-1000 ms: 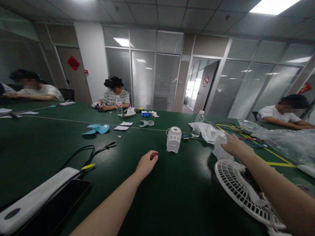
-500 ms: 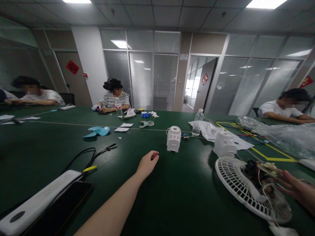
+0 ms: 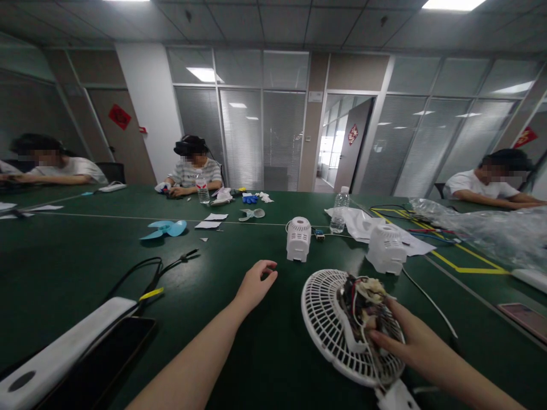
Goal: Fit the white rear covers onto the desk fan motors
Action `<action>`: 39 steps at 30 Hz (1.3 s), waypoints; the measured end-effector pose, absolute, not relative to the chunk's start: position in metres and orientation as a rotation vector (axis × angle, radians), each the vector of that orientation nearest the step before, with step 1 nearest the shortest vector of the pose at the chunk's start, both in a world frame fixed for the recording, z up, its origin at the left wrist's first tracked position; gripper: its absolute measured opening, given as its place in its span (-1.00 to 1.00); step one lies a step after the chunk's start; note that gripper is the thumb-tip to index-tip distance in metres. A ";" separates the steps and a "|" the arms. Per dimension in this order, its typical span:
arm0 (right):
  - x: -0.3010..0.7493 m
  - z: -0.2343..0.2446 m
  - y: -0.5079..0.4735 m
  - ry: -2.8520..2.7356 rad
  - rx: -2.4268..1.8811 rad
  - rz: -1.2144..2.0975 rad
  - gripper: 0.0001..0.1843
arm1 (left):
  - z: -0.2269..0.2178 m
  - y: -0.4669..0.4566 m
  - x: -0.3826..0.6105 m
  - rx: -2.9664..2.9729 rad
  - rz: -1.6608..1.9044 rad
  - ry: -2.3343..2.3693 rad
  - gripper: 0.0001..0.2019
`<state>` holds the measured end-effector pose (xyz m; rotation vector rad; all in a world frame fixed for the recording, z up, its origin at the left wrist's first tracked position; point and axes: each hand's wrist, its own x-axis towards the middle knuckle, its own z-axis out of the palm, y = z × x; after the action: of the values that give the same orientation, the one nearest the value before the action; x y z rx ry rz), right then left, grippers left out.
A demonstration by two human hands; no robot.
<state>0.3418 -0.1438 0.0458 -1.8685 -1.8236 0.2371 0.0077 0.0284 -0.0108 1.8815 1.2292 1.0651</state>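
Observation:
My right hand (image 3: 405, 341) grips a white fan grille (image 3: 329, 324) by the exposed motor with its tangle of wires (image 3: 363, 302) at its middle. The grille lies tilted on the green table (image 3: 265, 364) in front of me. My left hand (image 3: 256, 282) rests on the table to the left of the grille, fingers loosely curled, holding nothing. Two white vented motor housings stand beyond, one housing (image 3: 298, 239) near the centre and the other housing (image 3: 386, 249) to the right.
A white power strip (image 3: 60, 353) and a dark phone (image 3: 98, 364) lie at the near left with black cables (image 3: 149, 270). A blue fan blade (image 3: 164, 229), a water bottle (image 3: 339, 210), papers and plastic wrap (image 3: 491, 233) sit farther out. Three other people sit around the table.
My right hand left the right motor housing, drew back to the fan grille, took it by the motor and slid it leftward toward the middle. My left hand stayed put.

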 end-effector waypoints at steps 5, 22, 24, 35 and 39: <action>0.275 0.059 -0.117 -2.021 -1.859 0.164 -0.37 | -0.006 0.020 0.012 1.963 1.031 1.091 -0.72; 0.251 0.047 -0.064 -1.840 -1.498 0.504 -0.41 | -0.016 0.029 0.012 2.118 1.152 1.135 -0.65; 0.262 0.050 -0.048 -1.743 -1.443 0.523 -0.44 | -0.016 0.029 0.012 2.094 1.172 1.126 -0.65; 0.265 0.043 0.088 -1.651 -1.368 0.381 -0.21 | -0.021 0.038 0.012 1.866 1.248 1.093 -0.70; 0.253 0.039 0.111 -1.690 -1.313 0.392 0.02 | -0.022 0.040 0.012 1.864 1.249 1.083 -0.71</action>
<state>0.2528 0.1110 0.0386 -1.3126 -1.6902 0.3924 0.0125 0.0400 -0.0219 1.8637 1.0827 1.2491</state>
